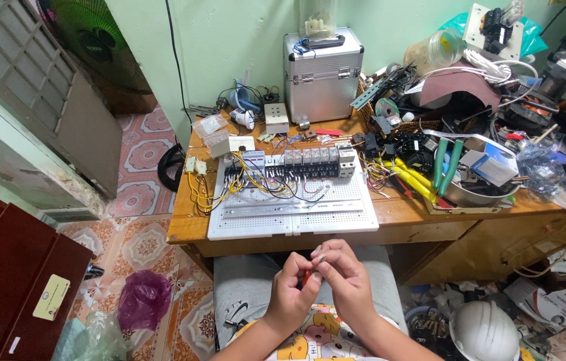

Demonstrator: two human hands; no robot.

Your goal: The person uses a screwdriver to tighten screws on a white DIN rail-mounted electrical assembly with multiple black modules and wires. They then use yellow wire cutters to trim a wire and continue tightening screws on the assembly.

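- Head view looks down on a person's two hands, raised together over the lap, just in front of the near edge of the wooden table (pixel 396 220).
- Left hand (pixel 289 291) is curled, its fingertips pinching a small red piece (pixel 307 276); only a sliver of red shows between the fingers, so its shape cannot be told.
- Right hand (pixel 344 274) is also curled, thumb and forefinger pinched on a tiny pale piece (pixel 317 253) at its fingertips, too small to make out clearly.
- Both hands touch at the fingertips, and the small parts sit between them.
- On the table, a white perforated board (pixel 289 210) lies just beyond the hands, carrying a row of grey switch blocks (pixel 313 160) and loose yellow, red and black wires (pixel 249 184).
- A silver metal case (pixel 323 73) stands behind the board, by the wall.
- Yellow-handled pliers (pixel 410 179) lie right of the board, near a metal bowl (pixel 483 194).
- A white hard hat (pixel 487 331) lies on the floor at the right.
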